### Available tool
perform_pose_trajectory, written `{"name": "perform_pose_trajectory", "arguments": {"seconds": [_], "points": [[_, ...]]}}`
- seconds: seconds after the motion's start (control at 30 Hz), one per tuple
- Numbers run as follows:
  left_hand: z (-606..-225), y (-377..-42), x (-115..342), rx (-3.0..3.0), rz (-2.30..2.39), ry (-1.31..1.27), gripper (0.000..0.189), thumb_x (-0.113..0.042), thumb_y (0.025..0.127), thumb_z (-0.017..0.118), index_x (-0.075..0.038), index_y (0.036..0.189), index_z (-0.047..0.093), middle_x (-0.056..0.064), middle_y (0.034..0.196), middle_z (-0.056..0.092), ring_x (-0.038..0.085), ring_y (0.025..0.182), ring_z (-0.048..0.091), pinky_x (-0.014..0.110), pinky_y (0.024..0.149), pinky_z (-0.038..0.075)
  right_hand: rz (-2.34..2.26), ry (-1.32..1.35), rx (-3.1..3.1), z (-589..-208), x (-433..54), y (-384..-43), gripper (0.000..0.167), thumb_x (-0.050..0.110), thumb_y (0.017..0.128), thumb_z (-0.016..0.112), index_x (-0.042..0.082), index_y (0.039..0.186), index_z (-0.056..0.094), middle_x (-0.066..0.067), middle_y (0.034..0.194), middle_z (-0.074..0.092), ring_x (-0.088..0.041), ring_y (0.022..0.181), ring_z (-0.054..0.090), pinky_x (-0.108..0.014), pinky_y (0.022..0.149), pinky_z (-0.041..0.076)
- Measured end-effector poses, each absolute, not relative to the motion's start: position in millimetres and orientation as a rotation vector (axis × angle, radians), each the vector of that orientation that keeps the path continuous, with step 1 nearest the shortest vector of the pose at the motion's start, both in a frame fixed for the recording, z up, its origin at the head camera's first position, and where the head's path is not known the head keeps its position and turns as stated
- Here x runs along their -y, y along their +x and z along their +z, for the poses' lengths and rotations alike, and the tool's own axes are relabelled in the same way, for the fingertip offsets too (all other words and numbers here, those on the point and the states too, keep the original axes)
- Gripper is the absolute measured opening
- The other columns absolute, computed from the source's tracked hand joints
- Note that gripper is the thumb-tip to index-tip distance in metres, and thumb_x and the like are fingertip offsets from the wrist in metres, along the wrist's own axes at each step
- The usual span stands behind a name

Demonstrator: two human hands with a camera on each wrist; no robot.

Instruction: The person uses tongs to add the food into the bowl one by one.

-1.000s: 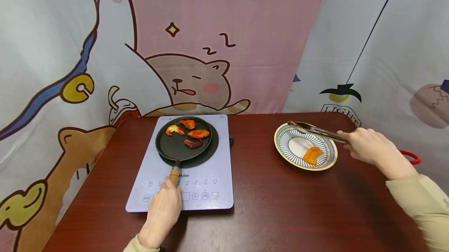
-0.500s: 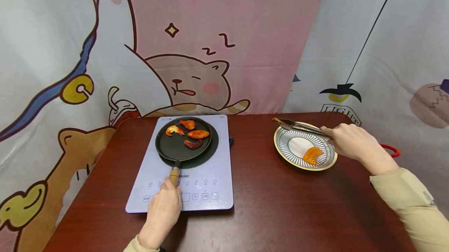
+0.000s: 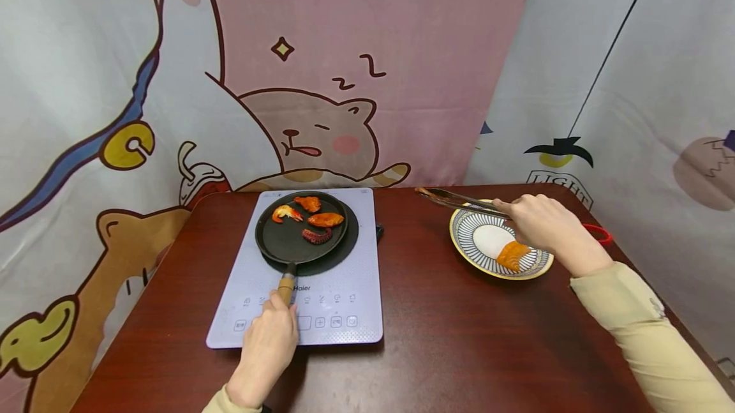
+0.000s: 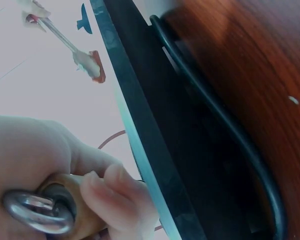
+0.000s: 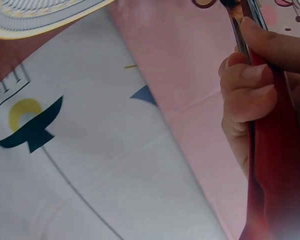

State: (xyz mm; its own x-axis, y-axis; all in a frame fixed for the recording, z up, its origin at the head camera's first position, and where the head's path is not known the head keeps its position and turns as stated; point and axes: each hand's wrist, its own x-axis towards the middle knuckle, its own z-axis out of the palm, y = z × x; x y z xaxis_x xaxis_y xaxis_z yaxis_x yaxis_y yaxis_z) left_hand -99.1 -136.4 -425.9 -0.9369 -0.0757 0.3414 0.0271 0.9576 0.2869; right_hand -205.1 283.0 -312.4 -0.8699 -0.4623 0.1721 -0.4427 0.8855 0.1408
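My left hand (image 3: 270, 333) grips the wooden handle (image 3: 286, 286) of a small black frying pan (image 3: 281, 248), which sits on a white induction cooker. In the pan lie a shrimp (image 3: 284, 213), an octopus tentacle (image 3: 317, 236) and two orange-brown food pieces (image 3: 325, 220). My right hand (image 3: 540, 225) holds metal tongs (image 3: 473, 202) with red handles (image 5: 280, 160). Between the tong tips is a small brown piece of food (image 3: 423, 191), its kind unclear, in the air left of the patterned plate (image 3: 467, 248). On that plate rests an orange slice of food (image 3: 512, 256).
The induction cooker (image 3: 350, 311) stands on a dark red-brown table (image 3: 425, 323). A black cable (image 4: 215, 105) runs beside the cooker's edge in the left wrist view. A printed cloth (image 3: 436, 68) hangs behind the table.
My right hand has moved left with the tongs, carrying the brown food piece from over the plate to beyond its left rim. The left hand and pan have stayed put.
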Motion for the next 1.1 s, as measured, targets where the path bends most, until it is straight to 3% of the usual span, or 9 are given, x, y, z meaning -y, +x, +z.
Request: {"name": "perform_pose_trajectory", "arguments": {"seconds": [0.23, 0.4, 0.63, 1.1], "points": [[-425.9, -99.2, 136.2, 2.737, -0.409, 0.019, 0.037, -0.011, 0.089, 0.06, 0.019, 0.105, 0.045, 0.027, 0.071, 0.055, 0.044, 0.051, 0.058, 0.048, 0.044, 0.046, -0.109, 0.764, 2.814, -311.7, -257.7, -210.6, 0.037, 0.004, 0.081, 0.065, 0.005, 0.118, 0.065, -0.009, 0.078, 0.07, -0.017, 0.043, 0.036, -0.028, 0.043, 0.033], [-425.9, -99.2, 136.3, 2.735, -0.406, 0.019, 0.037, -0.011, 0.088, 0.06, 0.019, 0.104, 0.045, 0.026, 0.071, 0.055, 0.044, 0.05, 0.058, 0.048, 0.043, 0.046, -0.129, 0.836, 2.741, -314.8, -241.1, -215.6, 0.035, 0.003, 0.08, 0.066, 0.005, 0.115, 0.066, -0.01, 0.086, 0.073, -0.021, 0.046, 0.048, -0.035, 0.045, 0.043], [-426.6, -99.1, 135.9, 2.724, -0.405, 0.018, 0.036, -0.01, 0.088, 0.06, 0.019, 0.104, 0.045, 0.026, 0.07, 0.055, 0.044, 0.05, 0.058, 0.048, 0.043, 0.046, -0.137, 0.913, 2.61, -323.7, -217.3, -221.1, 0.032, 0.001, 0.076, 0.067, 0.008, 0.108, 0.065, -0.005, 0.065, 0.064, -0.027, 0.048, 0.054, -0.041, 0.047, 0.046], [-425.1, -99.1, 135.8, 2.768, -0.419, 0.051, 0.037, -0.012, 0.09, 0.059, 0.018, 0.105, 0.045, 0.026, 0.072, 0.056, 0.044, 0.052, 0.059, 0.048, 0.044, 0.046, -0.174, 0.992, 2.467, -327.8, -163.6, -227.9, 0.032, 0.007, 0.076, 0.072, 0.01, 0.107, 0.063, -0.005, 0.063, 0.06, -0.027, 0.048, 0.054, -0.036, 0.045, 0.044]]}}
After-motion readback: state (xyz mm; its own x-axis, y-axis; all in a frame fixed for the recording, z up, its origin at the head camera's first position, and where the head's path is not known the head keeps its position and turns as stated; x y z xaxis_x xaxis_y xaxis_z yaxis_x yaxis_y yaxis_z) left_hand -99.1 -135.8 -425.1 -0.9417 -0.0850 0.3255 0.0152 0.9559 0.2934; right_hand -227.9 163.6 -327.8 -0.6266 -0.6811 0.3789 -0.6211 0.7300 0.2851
